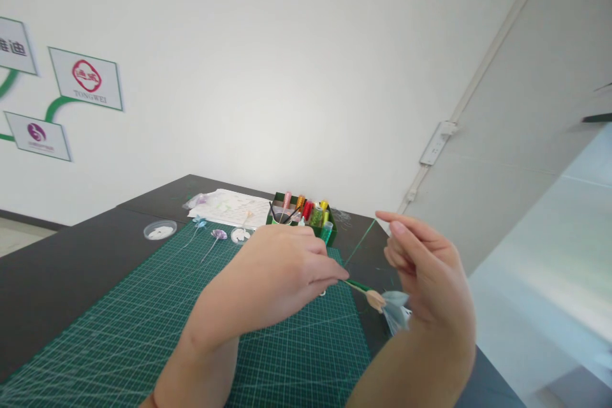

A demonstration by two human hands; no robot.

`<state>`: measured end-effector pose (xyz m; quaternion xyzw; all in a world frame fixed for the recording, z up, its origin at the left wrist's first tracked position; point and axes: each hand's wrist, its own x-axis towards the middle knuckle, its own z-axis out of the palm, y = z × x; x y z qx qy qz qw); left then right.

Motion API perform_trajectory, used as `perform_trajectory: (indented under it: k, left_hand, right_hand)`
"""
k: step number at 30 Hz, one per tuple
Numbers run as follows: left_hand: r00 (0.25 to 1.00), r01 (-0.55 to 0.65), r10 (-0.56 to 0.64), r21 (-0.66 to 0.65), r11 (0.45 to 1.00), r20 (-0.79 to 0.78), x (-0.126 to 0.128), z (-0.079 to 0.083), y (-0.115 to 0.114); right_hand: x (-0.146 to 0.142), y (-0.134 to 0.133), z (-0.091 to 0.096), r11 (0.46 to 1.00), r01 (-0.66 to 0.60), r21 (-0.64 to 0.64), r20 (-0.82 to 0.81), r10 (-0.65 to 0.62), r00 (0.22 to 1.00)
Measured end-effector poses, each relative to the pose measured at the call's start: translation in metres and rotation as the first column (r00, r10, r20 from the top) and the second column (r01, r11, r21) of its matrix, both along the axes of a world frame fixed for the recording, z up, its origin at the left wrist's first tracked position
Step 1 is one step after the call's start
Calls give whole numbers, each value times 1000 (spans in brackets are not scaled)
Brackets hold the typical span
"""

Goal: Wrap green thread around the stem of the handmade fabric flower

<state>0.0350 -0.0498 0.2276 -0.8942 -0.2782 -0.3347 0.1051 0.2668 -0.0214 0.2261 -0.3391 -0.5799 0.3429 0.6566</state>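
My left hand (282,274) is closed in a pinch on the green-wrapped stem (357,285) of an artificial flower, above the cutting mat. The stem points right, ending in a peach bud (375,299) and pale blue petals (396,307). A thin green thread (361,242) runs taut from the left fingertips up to my right hand (425,261). That hand's thumb and index finger are closed on the thread, and its other fingers curl inward. The right wrist partly covers the blue petals.
A green gridded cutting mat (143,325) covers much of the black table (62,268). Farther back stand a box (329,234) of coloured thread spools, a white sheet (210,205) and a clear dish (160,230). Small wire-stemmed flowers, one purple (218,234), lie on the mat.
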Motion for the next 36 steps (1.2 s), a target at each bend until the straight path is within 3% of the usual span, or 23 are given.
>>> perform_trajectory:
  k: [4, 7, 11, 16, 18, 20, 22, 23, 24, 26, 28, 30, 32, 34, 36]
  left_hand:
    - [977, -182, 167, -109, 977, -136, 2, 0, 11]
    - [976, -179, 157, -147, 973, -148, 2, 0, 17]
    - [995, -51, 36, -162, 985, -92, 2, 1, 18]
    - [995, 95, -94, -207, 974, 14, 6, 3, 13]
    - [987, 121, -93, -220, 968, 134, 8, 4, 13]
    - [957, 122, -54, -224, 967, 285, 11, 4, 14]
    - [907, 120, -5, -247, 962, 421, 14, 5, 15]
    - [880, 124, 17, -265, 956, 474, 15, 6, 16]
    - [853, 128, 41, -284, 950, 520, 17, 7, 16]
    - [809, 135, 82, -319, 938, 582, 19, 8, 17]
    - [778, 150, 99, -337, 930, 620, 21, 9, 18]
    - [762, 169, 97, -341, 925, 641, 22, 8, 20]
    - [751, 183, 90, -338, 923, 654, 22, 8, 20]
    - [746, 197, 81, -335, 922, 661, 22, 8, 21]
    - [743, 212, 69, -331, 920, 666, 21, 9, 20]
  right_hand:
    - [11, -11, 0, 989, -147, 27, -153, 149, 977]
    - [23, -20, -1, 989, -137, 55, -183, 145, 972]
    - [33, -19, -3, 996, 62, 68, -169, -50, 984]
    - [44, 11, -12, 952, 305, -11, -34, -305, 952]
    - [52, 25, -18, 901, 429, -62, 142, -417, 898]
    - [57, 35, -23, 816, 571, -90, 333, -515, 789]
    - [56, 40, -26, 746, 665, -44, 422, -589, 689]
    - [53, 40, -26, 737, 676, -13, 416, -611, 674]
    - [48, 39, -25, 748, 664, 14, 375, -619, 690]
    - [35, 34, -20, 829, 558, 28, 255, -546, 798]
    - [20, 25, -14, 932, 361, 38, 152, -363, 920]
    - [6, 14, -8, 988, 113, 106, 170, -130, 977]
    - [-5, 4, -3, 988, -98, 117, 253, 65, 965]
    - [-16, -4, 1, 956, -279, 93, 313, 238, 919]
    - [-26, -10, 3, 923, -380, 62, 284, 349, 893]
